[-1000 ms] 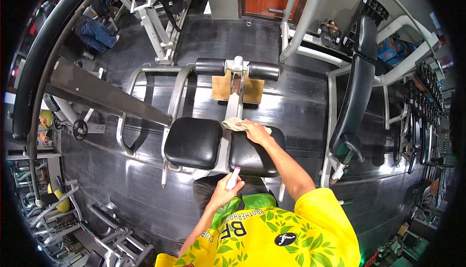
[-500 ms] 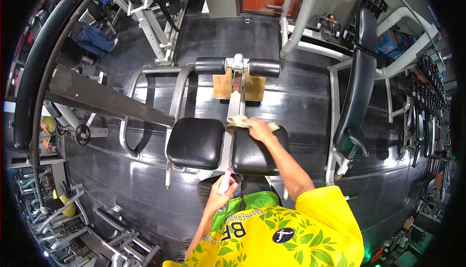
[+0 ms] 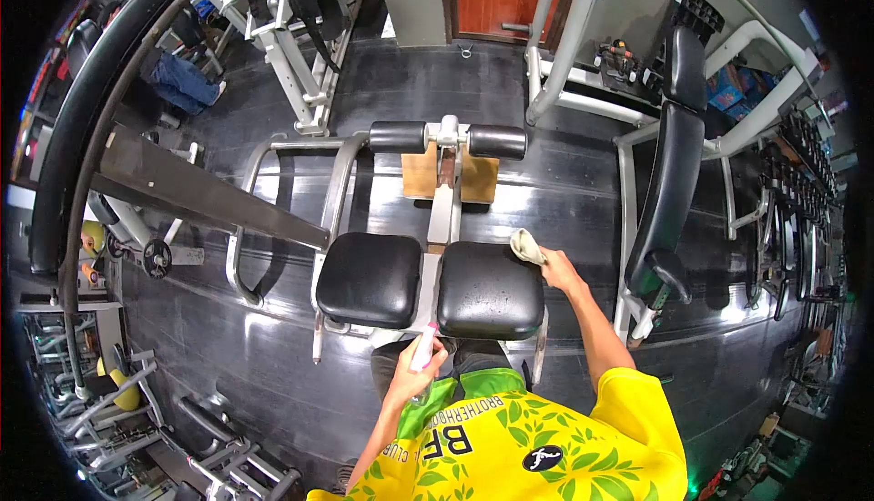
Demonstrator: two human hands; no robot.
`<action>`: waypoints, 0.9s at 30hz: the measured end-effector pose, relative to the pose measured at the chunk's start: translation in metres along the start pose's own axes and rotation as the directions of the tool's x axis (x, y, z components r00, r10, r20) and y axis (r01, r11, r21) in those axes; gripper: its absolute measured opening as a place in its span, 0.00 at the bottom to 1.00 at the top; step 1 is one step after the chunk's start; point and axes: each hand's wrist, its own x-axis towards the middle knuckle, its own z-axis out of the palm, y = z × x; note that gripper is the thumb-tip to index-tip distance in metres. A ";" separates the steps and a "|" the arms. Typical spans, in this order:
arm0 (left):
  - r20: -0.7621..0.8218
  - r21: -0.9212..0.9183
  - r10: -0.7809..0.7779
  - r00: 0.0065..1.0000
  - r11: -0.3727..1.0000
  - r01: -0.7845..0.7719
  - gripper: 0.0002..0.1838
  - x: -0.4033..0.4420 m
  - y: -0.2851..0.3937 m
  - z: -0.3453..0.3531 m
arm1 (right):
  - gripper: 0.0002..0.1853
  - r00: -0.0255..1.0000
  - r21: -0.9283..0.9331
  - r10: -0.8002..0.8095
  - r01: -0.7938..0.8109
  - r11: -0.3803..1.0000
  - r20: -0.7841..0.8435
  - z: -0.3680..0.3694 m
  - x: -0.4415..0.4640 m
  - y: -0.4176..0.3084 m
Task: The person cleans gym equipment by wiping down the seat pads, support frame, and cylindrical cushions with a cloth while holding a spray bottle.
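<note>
My right hand (image 3: 560, 270) is closed on a pale cloth (image 3: 525, 246), which sits at the far right corner of the right black seat pad (image 3: 490, 292). Small droplets or specks show on that pad. In my left hand (image 3: 416, 369) is a spray bottle (image 3: 425, 342) with a pink and white top, held just in front of the gap between the pads; its lower part is hidden by my fingers. The left black seat pad (image 3: 369, 280) lies beside it, across a pale metal frame bar (image 3: 445, 214).
Two black foam rollers (image 3: 398, 137) cross the machine's far end, above a wooden board (image 3: 478, 178). A long metal beam (image 3: 205, 193) runs in from the left. At right stands a black padded bench (image 3: 669, 187), with dumbbell racks (image 3: 801, 173) beyond. A person's legs (image 3: 182, 80) show at upper left.
My right hand has moved right with the cloth, from the right pad's far left edge to its far right corner. The left hand keeps the bottle in nearly the same place.
</note>
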 end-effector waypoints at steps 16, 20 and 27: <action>0.016 -0.086 -0.017 1.000 0.996 0.018 0.06 -0.002 0.003 0.003 | 0.23 0.936 -0.088 -0.274 0.299 0.950 0.221 0.050 0.049 -0.090; 0.076 -0.153 0.019 0.997 0.988 -0.008 0.07 -0.003 0.013 0.007 | 0.22 0.991 0.033 -0.131 0.132 0.991 -0.027 -0.011 -0.012 -0.041; 0.135 -0.090 0.027 0.991 0.996 -0.015 0.07 -0.005 0.007 0.001 | 0.19 0.995 -0.133 0.059 -0.047 0.990 0.085 0.037 0.031 -0.120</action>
